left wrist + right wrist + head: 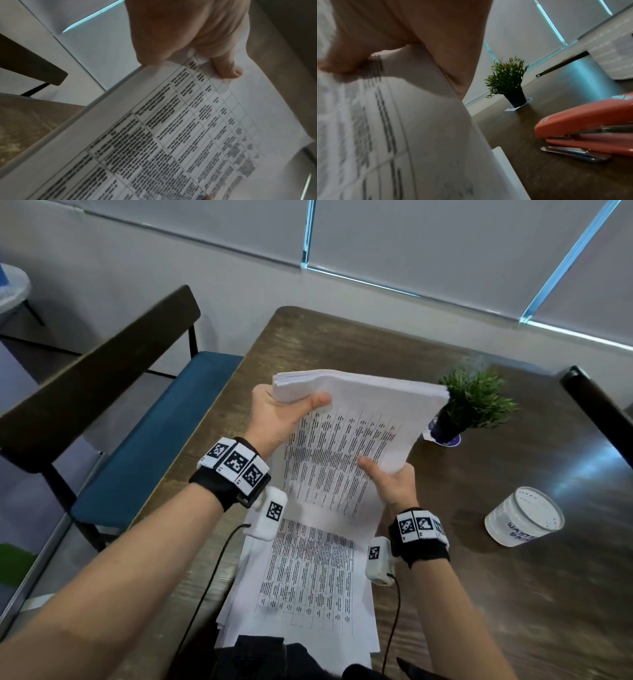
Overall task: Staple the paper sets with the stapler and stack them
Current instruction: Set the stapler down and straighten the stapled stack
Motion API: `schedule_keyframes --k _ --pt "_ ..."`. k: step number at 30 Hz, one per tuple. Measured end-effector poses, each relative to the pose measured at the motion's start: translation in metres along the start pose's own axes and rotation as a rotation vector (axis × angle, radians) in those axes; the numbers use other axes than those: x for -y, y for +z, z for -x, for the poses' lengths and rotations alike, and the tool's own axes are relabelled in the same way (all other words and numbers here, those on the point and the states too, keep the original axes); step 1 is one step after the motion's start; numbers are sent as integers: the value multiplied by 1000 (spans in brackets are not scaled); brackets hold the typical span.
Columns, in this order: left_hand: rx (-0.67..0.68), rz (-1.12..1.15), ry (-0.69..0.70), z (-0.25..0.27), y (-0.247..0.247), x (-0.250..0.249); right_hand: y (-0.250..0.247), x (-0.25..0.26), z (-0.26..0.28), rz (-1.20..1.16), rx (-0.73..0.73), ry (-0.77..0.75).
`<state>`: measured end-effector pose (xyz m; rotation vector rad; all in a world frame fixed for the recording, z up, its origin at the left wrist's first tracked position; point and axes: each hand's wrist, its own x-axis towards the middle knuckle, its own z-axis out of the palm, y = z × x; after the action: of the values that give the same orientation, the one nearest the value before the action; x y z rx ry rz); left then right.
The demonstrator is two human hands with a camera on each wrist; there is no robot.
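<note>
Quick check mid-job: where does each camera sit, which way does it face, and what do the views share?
Head: on the head, looking down at the table; both forearms, left hand and right hand hold the paper set.
Left wrist: along the thumb at the printed sheet.
Right wrist: past the palm toward the stapler.
Shared: potted plant, head and right wrist.

Dark wood-grain table (479,559) fills centre w/ glare patch at 3 o'clock. Bench (137,440), blue seat & dark backrest, at 9 o'clock. Grey roller blinds (428,244) at 12, daylight strips at edges. Pale wall (171,268) below.
</note>
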<state>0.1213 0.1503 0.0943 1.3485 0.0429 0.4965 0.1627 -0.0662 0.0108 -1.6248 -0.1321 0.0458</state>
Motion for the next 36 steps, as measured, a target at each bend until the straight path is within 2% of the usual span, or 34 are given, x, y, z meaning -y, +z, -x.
schedule_keyframes --k 2,4,7,9,10,12,15,17,20,24,27,30,34,36 --pt "-49 7 -46 -4 1 4 0 -2 1 -6 -53 -15" --pt "-79 -40 -151 -8 -2 18 0 -4 7 -81 -119 -6" --pt "-53 -324 -239 -9 -19 56 -9 -12 19 -126 -207 38" --pt "-67 -540 -388 -1 -36 89 -21 -23 26 -48 -235 95" --pt "-53 -638 -475 5 -44 107 -28 -30 31 9 -256 139" --pt "78 -841 -637 21 -59 137 -40 -49 39 127 -289 226" --pt "188 -1020 -769 44 -67 157 -45 -70 56 202 -315 287" --pt "176 -1039 -771 49 -68 162 -39 -66 72 127 -270 310" --pt "122 -1029 -785 53 -67 159 -31 -71 89 82 -189 433" --pt "124 -930 -829 58 -63 156 -25 -87 98 146 -67 603" --pt "126 -889 -843 65 -59 147 -21 -113 97 202 -63 613" --pt "122 -914 -799 71 -55 145 -11 -112 96 331 -91 613" --pt "122 -850 -776 74 -50 144 3 -91 95 690 -26 613" --pt "115 -869 -761 77 -47 142 6 -91 92 775 14 617"
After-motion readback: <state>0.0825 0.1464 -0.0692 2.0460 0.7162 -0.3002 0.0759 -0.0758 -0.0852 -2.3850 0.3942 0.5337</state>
